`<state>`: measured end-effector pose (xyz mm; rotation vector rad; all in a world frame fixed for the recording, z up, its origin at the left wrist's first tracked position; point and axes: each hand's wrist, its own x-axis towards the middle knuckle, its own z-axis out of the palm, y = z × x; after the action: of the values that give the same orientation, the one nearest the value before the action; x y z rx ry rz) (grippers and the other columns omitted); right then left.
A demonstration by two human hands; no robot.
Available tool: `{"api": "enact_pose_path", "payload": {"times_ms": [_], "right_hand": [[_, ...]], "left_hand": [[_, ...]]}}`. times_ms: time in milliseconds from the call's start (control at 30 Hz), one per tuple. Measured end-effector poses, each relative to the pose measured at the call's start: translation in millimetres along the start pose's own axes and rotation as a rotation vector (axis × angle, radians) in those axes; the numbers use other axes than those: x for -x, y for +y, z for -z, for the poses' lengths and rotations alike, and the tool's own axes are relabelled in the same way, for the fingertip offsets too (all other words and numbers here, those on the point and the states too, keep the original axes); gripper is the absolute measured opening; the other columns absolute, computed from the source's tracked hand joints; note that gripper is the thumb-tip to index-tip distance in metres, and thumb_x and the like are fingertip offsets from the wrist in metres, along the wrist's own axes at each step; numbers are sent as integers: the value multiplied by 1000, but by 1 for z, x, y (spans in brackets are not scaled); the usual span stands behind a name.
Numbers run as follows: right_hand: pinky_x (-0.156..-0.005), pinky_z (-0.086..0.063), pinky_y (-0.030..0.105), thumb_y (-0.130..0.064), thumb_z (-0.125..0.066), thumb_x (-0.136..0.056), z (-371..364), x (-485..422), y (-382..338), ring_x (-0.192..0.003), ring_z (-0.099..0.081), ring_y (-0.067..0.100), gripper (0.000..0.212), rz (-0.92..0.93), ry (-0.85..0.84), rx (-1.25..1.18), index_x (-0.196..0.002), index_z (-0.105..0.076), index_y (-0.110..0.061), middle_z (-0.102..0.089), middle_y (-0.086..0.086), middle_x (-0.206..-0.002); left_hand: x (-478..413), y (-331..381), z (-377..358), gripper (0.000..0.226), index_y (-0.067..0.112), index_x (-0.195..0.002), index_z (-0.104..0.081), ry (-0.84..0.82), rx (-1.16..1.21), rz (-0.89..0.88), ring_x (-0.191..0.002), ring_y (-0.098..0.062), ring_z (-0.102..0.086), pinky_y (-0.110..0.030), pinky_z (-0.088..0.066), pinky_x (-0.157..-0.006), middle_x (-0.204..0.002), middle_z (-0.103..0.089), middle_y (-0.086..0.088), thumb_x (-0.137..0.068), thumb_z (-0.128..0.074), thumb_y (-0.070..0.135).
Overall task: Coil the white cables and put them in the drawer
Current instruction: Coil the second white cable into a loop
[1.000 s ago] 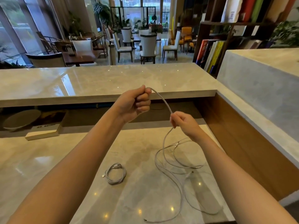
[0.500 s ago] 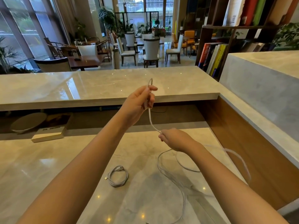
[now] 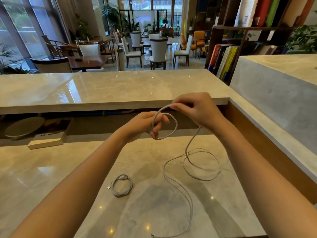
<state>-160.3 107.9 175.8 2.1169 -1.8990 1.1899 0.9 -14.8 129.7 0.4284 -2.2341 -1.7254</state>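
One white cable (image 3: 121, 185) already lies coiled on the desk (image 3: 51, 177). The left hand (image 3: 145, 125) curls its fingers round the first loop of the long cable (image 3: 176, 125), and the right hand (image 3: 197, 109) pinches the strand just above. Most of its length sprawls loose on the desk and no drawer shows, so stowing is yet to do.

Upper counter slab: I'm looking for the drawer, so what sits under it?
Under the upper counter slab: a dark recess with a round grey disc, a white box and a blue tube. No drawer shows. The left hand and right hand, gripping the white cable, hide the middle.
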Motion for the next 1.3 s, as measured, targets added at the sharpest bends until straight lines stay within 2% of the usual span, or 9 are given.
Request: {"api": "enact_pose_path", "payload": {"times_ms": [233,400,500,633,867,1000,1067,1167,1300], "right_hand": [[-69,-45,2,-23,-65,-85,3,-5,23,-74,-58,-16,11,-283,206,-262,-95,-69,-24,-65,-17,-80],[-44,-34,13,-32,-54,-92,-13,6,32,-40,-42,1,28,-459,91,-452,-87,-72,-11,-49,-11,-50],[-42,-34,17,-36,-46,-96,-32,24,40,-43,-39,5,37,-511,-14,-571,-82,-70,-11,-46,-1,-54],[-42,-40,20,-26,-38,-100,-61,55,49,-45,-41,7,35,-622,-113,-725,-86,-66,-9,-49,-3,-56],[-56,-45,32,-29,-40,-98,-73,81,59,-54,-49,12,31,-587,-271,-235,-85,-64,-15,-56,-1,-62],[-60,-42,29,-40,-38,-98,-60,63,26,-63,-54,11,35,-315,-485,190,-92,-65,-19,-60,-6,-70],[-57,-42,30,-40,-42,-96,-45,50,6,-60,-52,10,32,-162,-438,282,-92,-65,-19,-56,-8,-65],[-62,-48,32,-36,-50,-92,-15,33,-11,-65,-58,11,21,-49,-273,199,-93,-67,-24,-64,-7,-74],[-70,-53,30,-37,-58,-83,14,14,-6,-79,-62,8,25,-49,-89,53,-100,-70,-23,-68,-10,-87]], "left_hand": [[2,-4,-4,36,12,-80,-60,-215,574,-51,-48,-11,-47,-29,-50,-65,-52,-46,4,-95,-32,28],[-2,3,-16,32,6,-86,-55,-417,1096,-114,-43,-9,-36,-24,-42,-55,-52,-37,3,-98,-33,26],[-5,11,-16,29,5,-91,-55,-369,1227,-164,-44,-7,-27,-19,-31,-47,-52,-41,2,-97,-37,26],[-8,20,-9,26,2,-101,-54,-252,1322,-245,-42,-10,-41,-20,-29,-45,-55,-47,1,-96,-39,23],[-10,37,16,31,7,-122,-46,271,1109,-398,-50,-6,-39,-18,-37,-54,-60,-44,5,-102,-27,20],[-15,29,6,37,13,-138,-32,471,403,-216,-61,-8,-48,-20,-46,-65,-66,-45,4,-101,-30,17],[-15,24,-7,38,15,-139,-34,475,-18,-114,-65,-10,-52,-17,-51,-65,-69,-48,2,-101,-32,18],[-10,13,-18,29,14,-125,-49,318,-310,-20,-65,-10,-53,-15,-49,-58,-76,-53,-2,-99,-36,17],[-3,4,-23,27,19,-105,-61,98,-173,115,-53,-8,-43,-19,-39,-51,-63,-47,4,-100,-35,26]]}}
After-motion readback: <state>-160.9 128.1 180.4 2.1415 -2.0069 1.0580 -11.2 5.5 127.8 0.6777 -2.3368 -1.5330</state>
